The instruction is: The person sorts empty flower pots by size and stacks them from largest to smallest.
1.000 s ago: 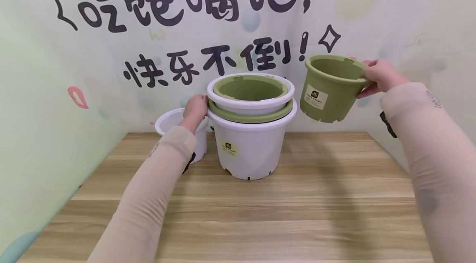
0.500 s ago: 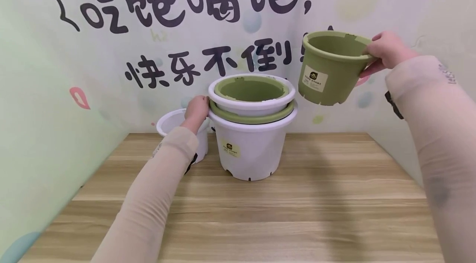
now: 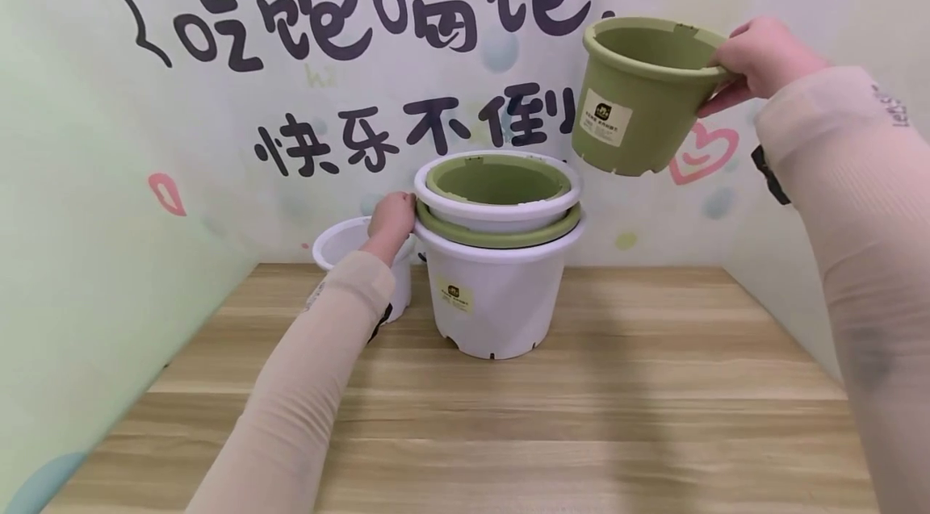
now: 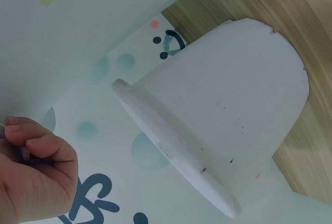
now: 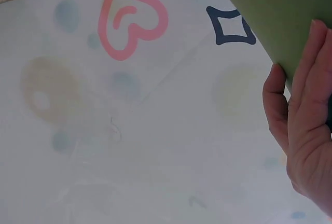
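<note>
The patterned backdrop [image 3: 654, 231] is printed with large dark Chinese lettering, and below it a wood-grain tabletop [image 3: 508, 441] is seen. Near the middle of the tabletop's far edge, a nested stack of plant pots is stood upright: the large white pot [image 3: 508, 312] is placed lowest, a green rim [image 3: 501, 238] is shown above its mouth, then a white rim [image 3: 497, 211], and a green pot [image 3: 501, 183] is nested innermost. The lifted green pot [image 3: 647, 110] is held in the air, above and to the right of the stack and well clear of the tabletop, its base tipped slightly toward the left. Over the last second it has been raised higher, while the stack has been left in place; by judgement, the pot is now wholly free of the others and the stack is merely being steadied. The small white pot [image 3: 341, 240] is set toward the far left corner, partly hidden by the arm. The lifted pot's rim is gripped by the right hand [image 3: 770, 58], and the stack's left side is gripped by the curled fingers of the left hand [image 3: 392, 215]; which rim is caught cannot be told. A pale label [image 3: 605, 119] is borne by the lifted pot
</note>
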A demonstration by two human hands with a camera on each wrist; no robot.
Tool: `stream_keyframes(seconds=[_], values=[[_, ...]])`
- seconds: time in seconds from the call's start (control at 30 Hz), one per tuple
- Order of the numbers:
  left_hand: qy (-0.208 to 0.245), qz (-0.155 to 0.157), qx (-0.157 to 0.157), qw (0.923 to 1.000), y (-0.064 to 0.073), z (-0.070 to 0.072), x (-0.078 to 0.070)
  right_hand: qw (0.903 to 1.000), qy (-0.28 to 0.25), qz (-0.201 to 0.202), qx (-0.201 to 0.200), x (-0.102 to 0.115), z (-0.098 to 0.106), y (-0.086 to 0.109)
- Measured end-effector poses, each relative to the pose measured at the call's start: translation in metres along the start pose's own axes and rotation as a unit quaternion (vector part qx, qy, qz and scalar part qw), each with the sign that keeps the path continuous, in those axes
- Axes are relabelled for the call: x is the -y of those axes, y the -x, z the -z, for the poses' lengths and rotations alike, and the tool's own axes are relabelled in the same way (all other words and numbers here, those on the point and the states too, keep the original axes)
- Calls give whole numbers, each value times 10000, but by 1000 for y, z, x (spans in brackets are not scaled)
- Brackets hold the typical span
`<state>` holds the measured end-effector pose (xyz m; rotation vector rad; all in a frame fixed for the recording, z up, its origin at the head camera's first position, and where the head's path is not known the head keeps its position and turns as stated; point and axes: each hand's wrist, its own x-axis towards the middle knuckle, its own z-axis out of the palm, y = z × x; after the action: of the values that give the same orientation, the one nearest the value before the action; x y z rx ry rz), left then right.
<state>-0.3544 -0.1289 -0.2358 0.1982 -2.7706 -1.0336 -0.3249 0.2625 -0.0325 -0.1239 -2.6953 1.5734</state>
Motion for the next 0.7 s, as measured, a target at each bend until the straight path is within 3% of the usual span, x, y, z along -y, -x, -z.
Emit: stream_keyframes(seconds=[0.5,0.7], values=[[-62,-6,-32,10000,-2,-3,0,9970,445,618,133,31,-47,10],[-86,2,-38,10000,-1,-2,0,9974,361,576,232,42,-70,9]])
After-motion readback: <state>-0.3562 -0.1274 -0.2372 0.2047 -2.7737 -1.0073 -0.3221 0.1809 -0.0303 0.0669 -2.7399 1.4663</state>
